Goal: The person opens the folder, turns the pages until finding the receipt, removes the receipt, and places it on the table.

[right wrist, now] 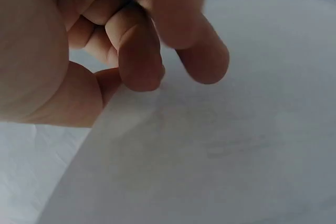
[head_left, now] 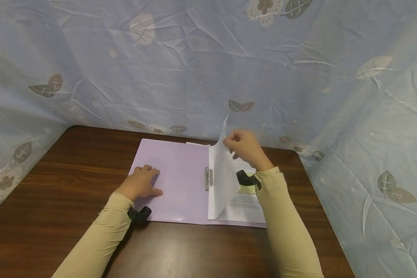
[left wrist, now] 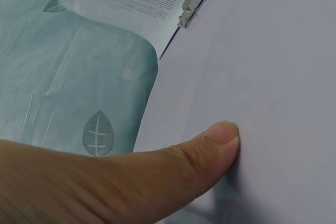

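Note:
A lilac folder (head_left: pixel 180 173) lies spread flat on the table, with a metal clip (head_left: pixel 208 178) by its spine. On its right side printed sheets (head_left: pixel 243 212) are stacked, and a yellow-green patch (head_left: pixel 247 189) shows among them. My right hand (head_left: pixel 244 148) pinches the edge of a white sheet (head_left: pixel 222 181), which stands raised and bent over the stack; in the right wrist view the fingers grip this sheet (right wrist: pixel 236 145). My left hand (head_left: pixel 142 183) rests with spread fingers on the folder's left cover, its thumb (left wrist: pixel 210 145) pressing the lilac surface.
The dark wooden table (head_left: pixel 73 181) reaches to either side of the folder. A bluish patterned cloth (head_left: pixel 194 77) hangs behind and along both sides. Part of a white sheet (head_left: pixel 198 144) peeks out past the folder's far edge. Black bands (head_left: pixel 139 214) sit on both wrists.

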Available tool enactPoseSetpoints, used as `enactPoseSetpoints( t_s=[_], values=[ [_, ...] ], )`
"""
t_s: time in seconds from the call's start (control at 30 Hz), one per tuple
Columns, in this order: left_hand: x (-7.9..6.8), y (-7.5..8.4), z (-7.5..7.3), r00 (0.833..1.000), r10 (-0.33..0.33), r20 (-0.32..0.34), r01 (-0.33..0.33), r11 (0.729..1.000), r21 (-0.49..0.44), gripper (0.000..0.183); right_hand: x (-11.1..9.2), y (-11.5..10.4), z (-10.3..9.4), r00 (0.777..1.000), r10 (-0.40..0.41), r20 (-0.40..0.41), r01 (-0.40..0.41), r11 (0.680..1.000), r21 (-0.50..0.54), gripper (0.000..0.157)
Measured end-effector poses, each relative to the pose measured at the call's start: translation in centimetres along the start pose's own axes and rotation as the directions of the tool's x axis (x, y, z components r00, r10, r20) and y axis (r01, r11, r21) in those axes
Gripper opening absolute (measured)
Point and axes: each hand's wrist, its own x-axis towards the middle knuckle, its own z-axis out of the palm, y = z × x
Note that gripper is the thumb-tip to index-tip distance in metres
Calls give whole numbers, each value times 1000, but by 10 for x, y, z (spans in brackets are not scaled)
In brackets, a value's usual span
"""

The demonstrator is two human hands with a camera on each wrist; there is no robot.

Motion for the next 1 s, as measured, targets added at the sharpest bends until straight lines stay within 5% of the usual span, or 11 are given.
enactPoseSetpoints(
  t_s=[0.27,0.57,1.0],
  values=[
    [2,0,4,1000,13,-7,-13,1000,3,79,12,-17,44,998,-56,34,54,996,69,14],
    [1,2,4,1000,22,-16,-22,1000,14,79,15,-20,83,989,-135,-59,133,990,-36,14],
    [-7,4,-1,999,36,-33,-35,999,26,78,21,-20,140,998,-58,-20,57,995,-77,16]
  ],
)
